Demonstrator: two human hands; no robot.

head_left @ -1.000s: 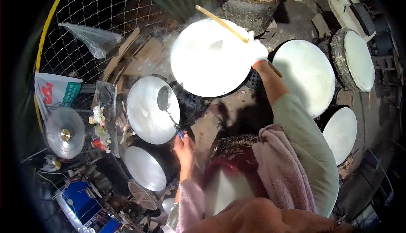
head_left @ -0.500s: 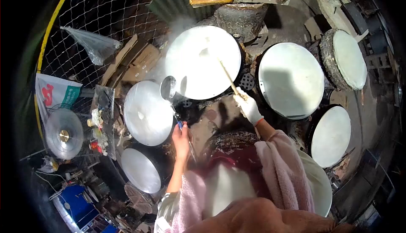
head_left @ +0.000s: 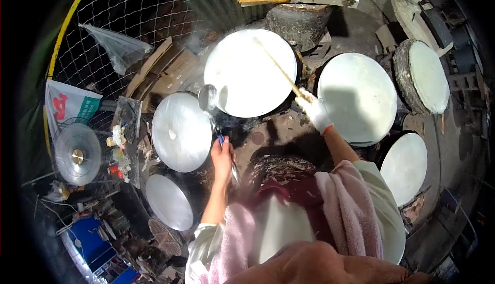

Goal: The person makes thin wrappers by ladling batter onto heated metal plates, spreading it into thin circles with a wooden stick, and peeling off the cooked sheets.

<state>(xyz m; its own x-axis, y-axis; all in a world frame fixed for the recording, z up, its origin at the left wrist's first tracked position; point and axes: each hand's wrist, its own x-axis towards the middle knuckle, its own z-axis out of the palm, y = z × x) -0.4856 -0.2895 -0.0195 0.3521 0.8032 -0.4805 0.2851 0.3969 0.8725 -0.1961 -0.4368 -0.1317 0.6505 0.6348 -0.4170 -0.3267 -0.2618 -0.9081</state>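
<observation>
My left hand [head_left: 222,160] is bare and closed around the blue-banded handle of a metal ladle [head_left: 208,98]. The ladle's round bowl hangs between the bright griddle [head_left: 242,85] and the griddle at its lower left [head_left: 181,132]. In a white glove, my right hand [head_left: 313,110] grips a long wooden stick [head_left: 280,69]. The stick slants up and left over the bright griddle, its far end near the upper part of that surface. Glare hides the end's shape and whether it touches. A small pale lump lies on the lower-left griddle.
More round griddles stand around me: one at right [head_left: 356,98], one far right [head_left: 425,78], one lower right [head_left: 405,170], one lower left [head_left: 169,201]. A dark crusted pot [head_left: 299,26] sits behind. At left are a fan [head_left: 77,155] and wire fence [head_left: 136,5].
The stick's far end has moved up across the bright griddle, and my right hand has shifted right. My left hand still holds the ladle in nearly the same place. Steam looks thinner.
</observation>
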